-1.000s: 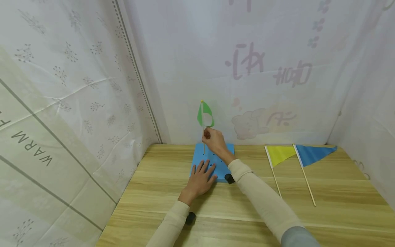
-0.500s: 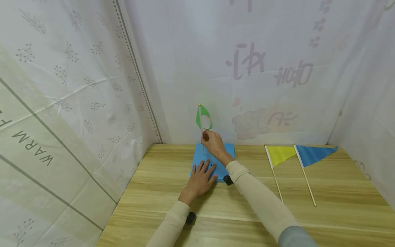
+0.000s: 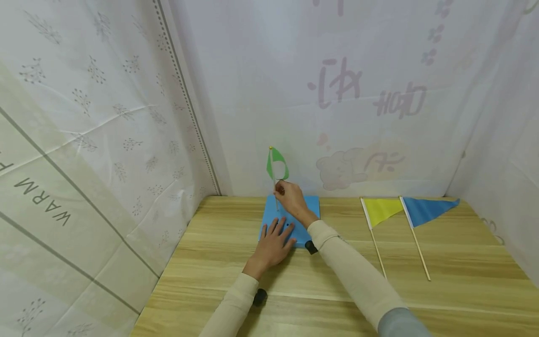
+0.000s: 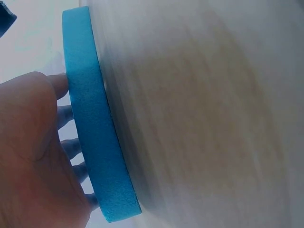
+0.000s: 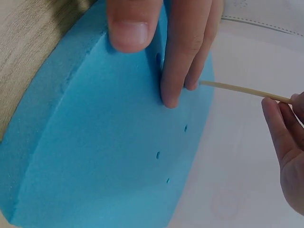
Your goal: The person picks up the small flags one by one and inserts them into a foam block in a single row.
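A blue foam board with several small holes lies on the table near the wall. My left hand rests on its front part, fingers spread straight; in the left wrist view the thumb touches the board's edge. Above the back left, my right hand pinches the stick of a green flag with a pale patch on it. The flag stands nearly upright, leaning slightly left. In the right wrist view the lower end of the stick meets the board's surface; how deep it sits cannot be told.
A yellow flag and a blue triangular flag lie on the wooden table at the right, sticks toward me. The right sleeve passes over the table near the yellow flag's stick. Printed cloth walls stand behind and on both sides.
The green flag has come down and its top has tilted a little to the left, with my right hand lowering along with it. My left hand has stayed on the board.
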Motion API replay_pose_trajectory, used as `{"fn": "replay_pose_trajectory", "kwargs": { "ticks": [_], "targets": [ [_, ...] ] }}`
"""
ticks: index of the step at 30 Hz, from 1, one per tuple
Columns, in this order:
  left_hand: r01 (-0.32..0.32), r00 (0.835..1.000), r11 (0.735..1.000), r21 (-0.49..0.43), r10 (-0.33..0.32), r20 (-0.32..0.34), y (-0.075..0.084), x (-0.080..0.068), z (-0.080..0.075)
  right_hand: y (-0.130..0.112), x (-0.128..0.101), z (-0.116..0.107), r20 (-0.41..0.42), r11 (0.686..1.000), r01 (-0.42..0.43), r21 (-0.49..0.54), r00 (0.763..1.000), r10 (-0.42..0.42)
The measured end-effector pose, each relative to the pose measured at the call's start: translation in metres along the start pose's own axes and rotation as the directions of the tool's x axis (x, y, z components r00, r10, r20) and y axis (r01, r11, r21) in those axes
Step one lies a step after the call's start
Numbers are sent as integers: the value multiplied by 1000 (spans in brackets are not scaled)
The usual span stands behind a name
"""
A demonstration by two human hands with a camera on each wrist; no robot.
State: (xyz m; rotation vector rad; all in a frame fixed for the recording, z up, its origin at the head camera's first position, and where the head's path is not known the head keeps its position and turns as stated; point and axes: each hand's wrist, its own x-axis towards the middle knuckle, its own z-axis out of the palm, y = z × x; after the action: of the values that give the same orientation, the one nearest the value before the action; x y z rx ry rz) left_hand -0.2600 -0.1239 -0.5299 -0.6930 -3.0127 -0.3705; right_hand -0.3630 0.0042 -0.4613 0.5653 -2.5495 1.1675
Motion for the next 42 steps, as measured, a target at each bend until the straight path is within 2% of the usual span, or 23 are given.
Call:
{"fn": "replay_pose_trajectory", "kwargs": {
  "ticks": [6,13,23,31,42],
  "targets": [
    [4,1000,1000,6,-4,6,0,0,0,1,0,-1,9,1000,-6,10,1000,5],
    [-13,1000,1000,2,13,-22,1,0,-1,1,0,-2,19,1000,-4,28,1000,3],
    [4,1000,1000,4,-4,4,-2,2,2,7,1,-9,11,999,-17,29,1000,17],
    [24,1000,1000,-2,-24,19,-1,2,2,14,-2,-26,-32,1000,-1,24,999,1],
    [19,1000,1000,4,-19,16,5,-1,-5,29,-12,-54,-24,1000,4,25,1000,-4]
  ]
}}
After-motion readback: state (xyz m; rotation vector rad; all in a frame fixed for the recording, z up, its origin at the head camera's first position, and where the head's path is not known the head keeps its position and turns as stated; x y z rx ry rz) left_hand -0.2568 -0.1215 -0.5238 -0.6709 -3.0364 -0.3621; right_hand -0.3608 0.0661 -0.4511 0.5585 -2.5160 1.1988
